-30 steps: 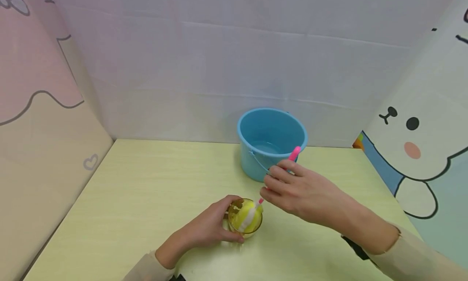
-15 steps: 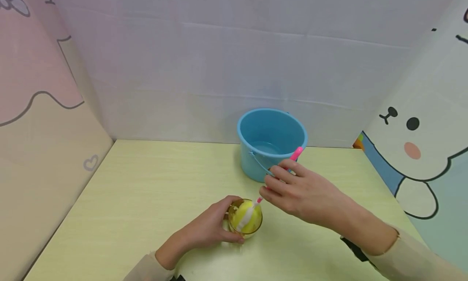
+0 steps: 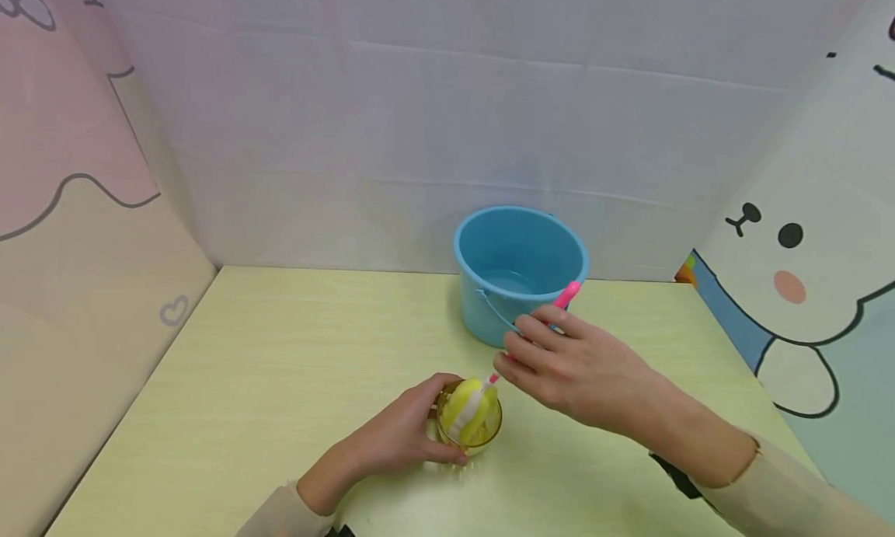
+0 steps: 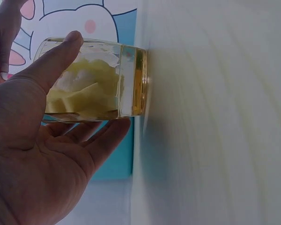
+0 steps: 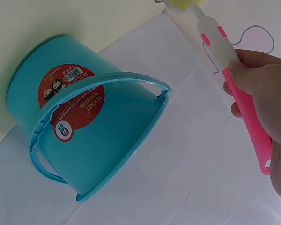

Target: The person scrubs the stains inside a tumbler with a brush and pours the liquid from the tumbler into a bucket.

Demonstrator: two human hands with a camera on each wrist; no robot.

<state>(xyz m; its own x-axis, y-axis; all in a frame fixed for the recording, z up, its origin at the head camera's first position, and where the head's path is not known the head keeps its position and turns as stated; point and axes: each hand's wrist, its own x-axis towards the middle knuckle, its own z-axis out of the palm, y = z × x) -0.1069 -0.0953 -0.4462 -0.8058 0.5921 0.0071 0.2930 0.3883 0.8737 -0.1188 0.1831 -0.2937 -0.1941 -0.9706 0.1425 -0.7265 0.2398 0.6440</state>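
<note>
My left hand (image 3: 395, 432) grips an amber-tinted glass (image 4: 126, 79) standing upright on the table, thumb on one side and fingers on the other. Inside the glass sits the yellow-and-white sponge head (image 3: 470, 416) of a cup brush, its lower part hidden in the head view by the rim. From above and to the right, my right hand (image 3: 573, 366) holds the brush by its pink handle (image 5: 246, 110), which slants down into the glass. The right wrist view shows the thumb lying along the handle near its white neck.
Just beyond the hands stands a blue bucket (image 3: 482, 312), its handle hanging down in front. It is close behind the right hand. A pale yellow table (image 3: 280, 350) meets white cloth at the back, with cartoon-printed panels on both sides.
The sponge head has turned and shifted within the glass, its white stripe changing place. My right hand has moved very slightly left; the left hand and glass stay put.
</note>
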